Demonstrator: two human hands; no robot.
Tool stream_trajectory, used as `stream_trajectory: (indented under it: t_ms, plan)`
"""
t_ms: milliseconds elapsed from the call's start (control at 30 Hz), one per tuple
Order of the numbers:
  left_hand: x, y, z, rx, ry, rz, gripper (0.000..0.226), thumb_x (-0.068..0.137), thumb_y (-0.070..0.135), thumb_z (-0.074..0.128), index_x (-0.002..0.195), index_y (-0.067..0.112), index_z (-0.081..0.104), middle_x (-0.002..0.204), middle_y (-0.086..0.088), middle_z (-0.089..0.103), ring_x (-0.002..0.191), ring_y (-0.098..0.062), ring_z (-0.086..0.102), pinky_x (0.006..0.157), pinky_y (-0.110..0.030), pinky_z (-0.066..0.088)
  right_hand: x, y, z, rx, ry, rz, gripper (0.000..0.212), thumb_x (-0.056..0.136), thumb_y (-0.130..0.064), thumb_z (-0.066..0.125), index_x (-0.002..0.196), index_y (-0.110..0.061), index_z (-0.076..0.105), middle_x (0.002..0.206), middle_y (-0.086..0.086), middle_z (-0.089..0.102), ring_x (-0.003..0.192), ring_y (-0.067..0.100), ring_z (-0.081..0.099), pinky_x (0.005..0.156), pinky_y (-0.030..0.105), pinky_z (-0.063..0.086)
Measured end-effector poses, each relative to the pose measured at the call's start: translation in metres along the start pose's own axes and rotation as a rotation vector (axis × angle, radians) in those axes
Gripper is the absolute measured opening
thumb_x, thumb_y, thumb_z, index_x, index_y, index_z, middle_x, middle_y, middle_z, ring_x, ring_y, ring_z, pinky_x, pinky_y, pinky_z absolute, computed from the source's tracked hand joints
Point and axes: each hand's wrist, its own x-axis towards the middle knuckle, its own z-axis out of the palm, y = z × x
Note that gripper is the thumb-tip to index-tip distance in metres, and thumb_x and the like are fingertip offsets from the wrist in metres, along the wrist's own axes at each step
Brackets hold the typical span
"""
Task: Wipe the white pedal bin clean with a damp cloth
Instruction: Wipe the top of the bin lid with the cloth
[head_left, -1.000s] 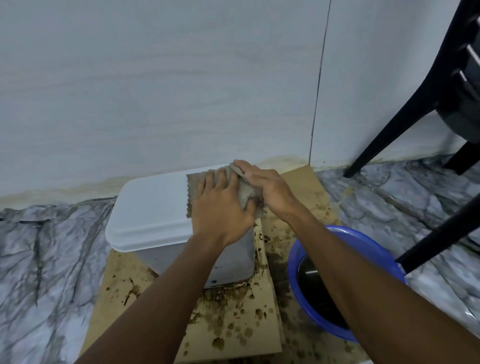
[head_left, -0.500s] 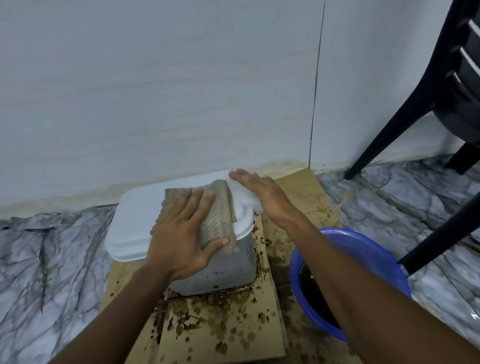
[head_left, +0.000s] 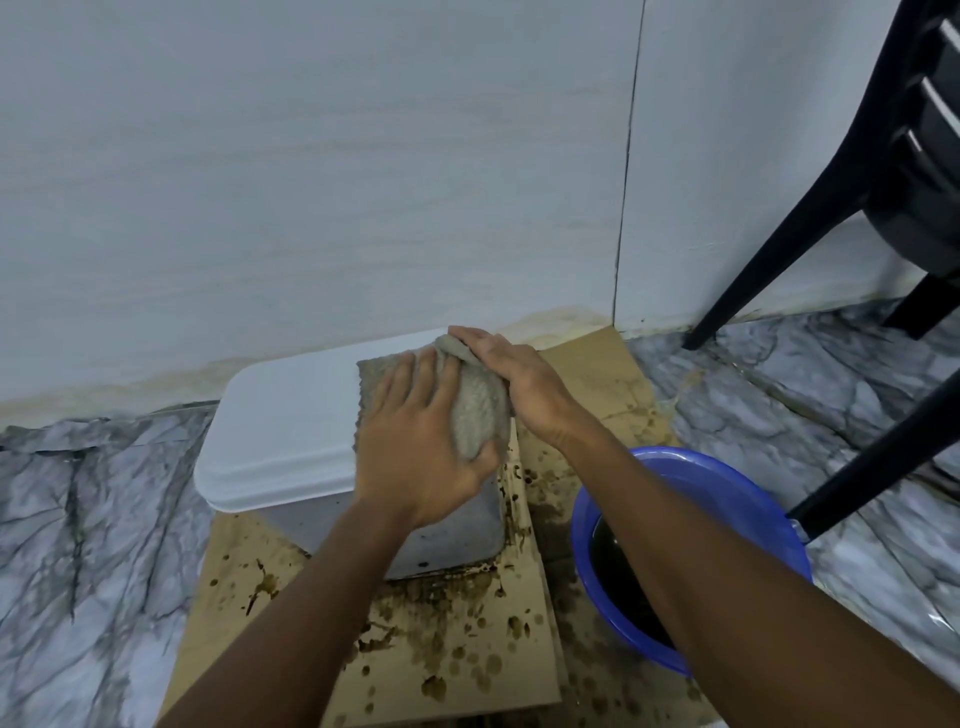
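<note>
The stained brown cardboard sheet (head_left: 457, 649) carries your white rectangular plastic pedal bin (head_left: 280, 431), set against the wall with its long axis running left to right and its lid closed on top. The grey-beige textured cloth (head_left: 478, 410) has returned from mid-lid to the bin's right end. Your left hand (head_left: 421, 436) presses it, fingers spread. Your right hand (head_left: 519, 384) now rests flat on its bunched corner. Judgement: lid passes continue and the sides are outstanding.
</note>
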Motion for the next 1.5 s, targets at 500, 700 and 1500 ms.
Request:
stream_trajectory:
  t_ms: [500,700,1500]
  plan:
    - [0.008,0.037,0.011,0.056,0.092,-0.276,0.094,0.082,0.069,0.045,0.153,0.007,0.042,0.156,-0.022,0.043,0.148,-0.042,0.033,0.123,-0.055,0.022,-0.003,-0.001,-0.001,0.115,0.019,-0.032,0.049,0.093,-0.051,0.046,0.128,-0.024,0.068,0.140,-0.004,0.060,0.132,0.011,0.052,0.116,0.037,0.037]
    - [0.012,0.041,0.015,0.036,0.101,-0.272,0.090,0.079,0.058,0.049,0.151,0.004,0.044,0.155,-0.021,0.046,0.146,-0.041,0.037,0.123,-0.053,0.023,-0.006,-0.005,-0.003,0.165,0.009,-0.019,0.042,0.105,-0.038,0.041,0.132,-0.018,0.066,0.140,-0.001,0.060,0.129,0.009,0.055,0.101,0.020,0.045]
    - [-0.021,-0.056,0.002,0.009,0.232,0.090,0.100,0.074,0.086,0.062,0.145,0.015,0.057,0.149,-0.012,0.055,0.139,-0.031,0.051,0.113,-0.051,0.042,-0.003,-0.001,0.007,-0.417,0.055,-0.124,0.038,0.105,-0.013,0.049,0.143,-0.014,0.054,0.157,-0.006,0.040,0.145,0.002,0.024,0.122,0.026,0.017]
